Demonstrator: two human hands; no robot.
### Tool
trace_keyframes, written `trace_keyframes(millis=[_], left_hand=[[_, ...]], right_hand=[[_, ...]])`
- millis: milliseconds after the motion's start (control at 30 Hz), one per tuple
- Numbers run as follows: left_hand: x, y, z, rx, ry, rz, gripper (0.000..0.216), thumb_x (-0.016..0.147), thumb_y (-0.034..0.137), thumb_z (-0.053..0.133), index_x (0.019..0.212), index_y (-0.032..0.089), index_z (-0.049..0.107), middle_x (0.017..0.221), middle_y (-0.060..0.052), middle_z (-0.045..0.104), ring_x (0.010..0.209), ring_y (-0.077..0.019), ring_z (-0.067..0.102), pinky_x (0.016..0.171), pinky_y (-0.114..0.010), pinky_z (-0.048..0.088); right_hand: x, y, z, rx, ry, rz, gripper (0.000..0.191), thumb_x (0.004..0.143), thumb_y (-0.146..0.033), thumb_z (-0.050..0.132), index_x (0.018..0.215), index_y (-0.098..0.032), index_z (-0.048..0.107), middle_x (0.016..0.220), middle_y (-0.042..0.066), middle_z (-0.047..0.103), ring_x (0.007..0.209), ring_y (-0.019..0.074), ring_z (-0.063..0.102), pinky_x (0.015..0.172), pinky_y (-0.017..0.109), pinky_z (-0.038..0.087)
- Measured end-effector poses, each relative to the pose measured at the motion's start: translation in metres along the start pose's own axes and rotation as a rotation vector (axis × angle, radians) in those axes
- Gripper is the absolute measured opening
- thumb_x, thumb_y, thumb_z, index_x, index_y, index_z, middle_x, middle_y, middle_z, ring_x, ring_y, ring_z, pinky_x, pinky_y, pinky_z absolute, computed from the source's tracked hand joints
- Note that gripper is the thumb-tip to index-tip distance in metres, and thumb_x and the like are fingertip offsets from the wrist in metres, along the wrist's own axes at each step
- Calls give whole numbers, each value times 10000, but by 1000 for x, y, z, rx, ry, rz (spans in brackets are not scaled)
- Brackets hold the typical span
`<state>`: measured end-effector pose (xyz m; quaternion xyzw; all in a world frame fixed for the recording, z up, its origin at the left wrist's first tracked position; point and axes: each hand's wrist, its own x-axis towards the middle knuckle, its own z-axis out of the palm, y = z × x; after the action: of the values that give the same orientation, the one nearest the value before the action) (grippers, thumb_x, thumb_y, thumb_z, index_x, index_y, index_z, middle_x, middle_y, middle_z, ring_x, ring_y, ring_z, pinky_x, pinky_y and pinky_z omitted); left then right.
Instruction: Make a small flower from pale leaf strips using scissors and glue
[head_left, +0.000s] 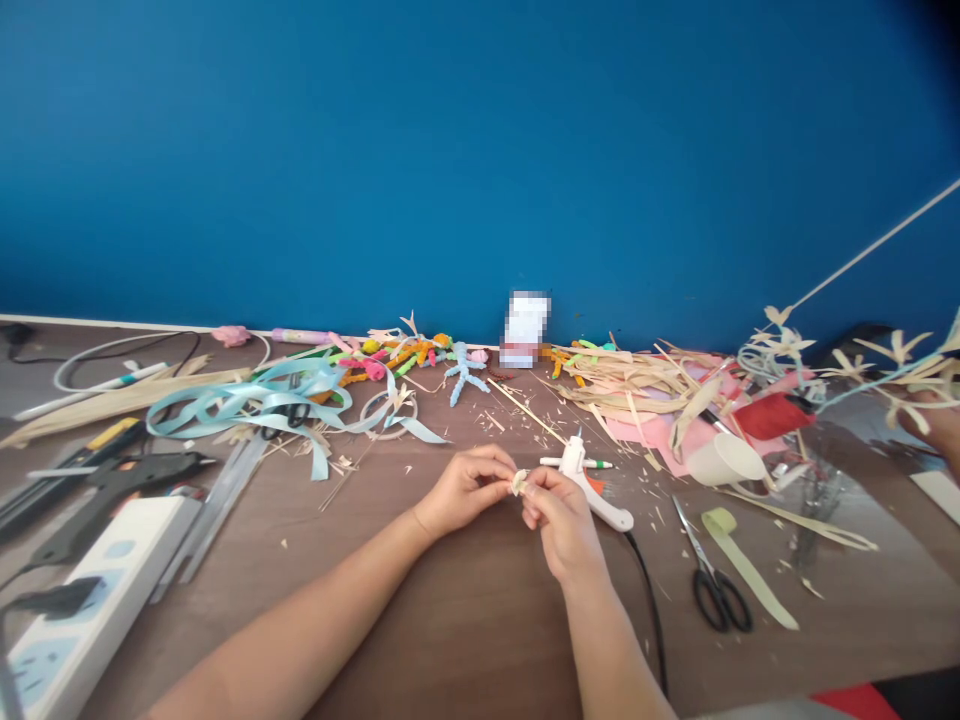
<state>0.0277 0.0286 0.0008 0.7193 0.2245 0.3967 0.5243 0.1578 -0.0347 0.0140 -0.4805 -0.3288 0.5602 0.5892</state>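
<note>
Between my two hands, a small cream-coloured piece (518, 483), perhaps a flower bud of husk strips, is held in the fingertips. My left hand (471, 490) pinches it from the left, fingers closed. On the other side, my right hand (561, 518) grips it between thumb and fingers. Just behind the right hand lies a white hot glue gun (600, 500), its nozzle pointing up and away, its black cord running toward me. A white pen with green (592, 464) lies across behind the gun. Black-handled scissors (712, 580) rest to the right with blades partly apart.
A power strip (112, 590), a dark glue gun (112, 495) and clear glue sticks (217, 510) lie at left. Light blue ribbon (247, 400) loops behind them. Husk strips (645, 385) pile at back right, near a white cup (726, 460). Another person's hand (934, 425) shows at far right.
</note>
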Motion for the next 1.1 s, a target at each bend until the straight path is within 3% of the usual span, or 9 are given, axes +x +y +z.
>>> trace_keyframes(millis=[300, 433, 533, 667, 733, 867, 967, 1100], left_hand=[[3, -6, -3, -448, -102, -240, 138, 639, 251, 673, 707, 132, 662, 775, -24, 535, 565, -65, 469, 425, -164, 396], [3, -6, -3, -490, -106, -249, 140, 619, 246, 688, 683, 125, 661, 750, -17, 527, 545, -55, 457, 409, -157, 382], [3, -4, -4, -452, -129, -249, 149, 617, 255, 690, 666, 118, 657, 744, -19, 530, 524, -46, 447, 408, -155, 371], [3, 4, -5, -357, -260, -240, 178, 645, 282, 669, 704, 114, 662, 776, -37, 553, 565, -61, 474, 480, -173, 391], [4, 8, -5, -328, -332, -223, 195, 666, 295, 652, 732, 112, 664, 816, -59, 578, 674, -106, 520, 590, -211, 425], [4, 15, -5, -291, -431, -186, 210, 705, 311, 612, 734, 107, 653, 834, -66, 601, 787, -151, 530, 728, -266, 416], [3, 13, -6, -256, -451, -193, 209, 709, 311, 606, 721, 105, 639, 788, -50, 599, 735, -129, 519, 694, -243, 414], [1, 7, -5, -246, -390, -300, 226, 696, 320, 613, 771, 107, 632, 694, -20, 587, 554, -66, 460, 530, -183, 389]], right_hand=[[-2, -3, -3, 89, -86, -6, 121, 644, -167, 551, 539, -165, 492, 438, -63, 367, 424, 63, 313, 433, 210, 235], [-5, -7, -2, 133, -173, -21, 125, 647, -175, 554, 542, -166, 488, 453, -60, 360, 434, 67, 307, 447, 217, 250], [-7, -15, -4, 142, -124, -80, 142, 670, -210, 553, 551, -170, 486, 493, -53, 357, 457, 73, 314, 459, 220, 268], [-10, -29, -6, -94, -27, -81, 99, 723, -263, 547, 766, -180, 578, 574, -40, 422, 496, 78, 364, 474, 213, 287], [-12, -35, -6, -248, -92, -43, 137, 720, -263, 557, 822, -179, 593, 618, -29, 460, 523, 81, 389, 490, 212, 301], [-14, -42, -4, -511, -244, -3, 89, 707, -237, 568, 746, -166, 607, 621, -23, 486, 542, 85, 394, 502, 211, 306], [-14, -43, -2, -601, -242, -13, 85, 705, -231, 564, 663, -161, 589, 582, -33, 474, 507, 76, 370, 476, 204, 290], [-10, -40, -1, -588, -132, -40, 138, 720, -256, 547, 621, -163, 565, 544, -34, 492, 504, 83, 410, 482, 205, 314]])
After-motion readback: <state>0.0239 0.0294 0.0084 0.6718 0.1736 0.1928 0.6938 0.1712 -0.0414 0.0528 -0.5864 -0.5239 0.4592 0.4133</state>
